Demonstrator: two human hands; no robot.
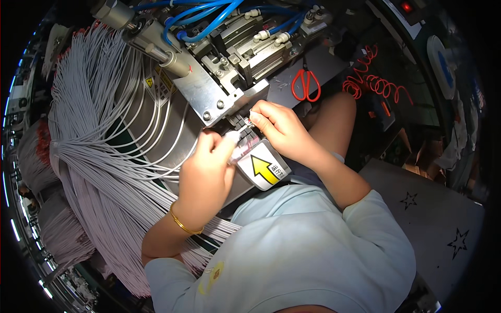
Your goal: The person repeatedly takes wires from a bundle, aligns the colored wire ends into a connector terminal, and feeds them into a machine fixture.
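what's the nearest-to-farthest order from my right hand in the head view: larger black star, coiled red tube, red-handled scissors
Measured in the head view from your right hand:
1. red-handled scissors, just above and slightly right
2. coiled red tube, farther off, upper right
3. larger black star, farthest, lower right

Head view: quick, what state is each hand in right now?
Left hand: fingers curled, blurred; open or closed on something cannot be told.
Right hand: closed, fingertips by the machine; anything held cannot be made out.
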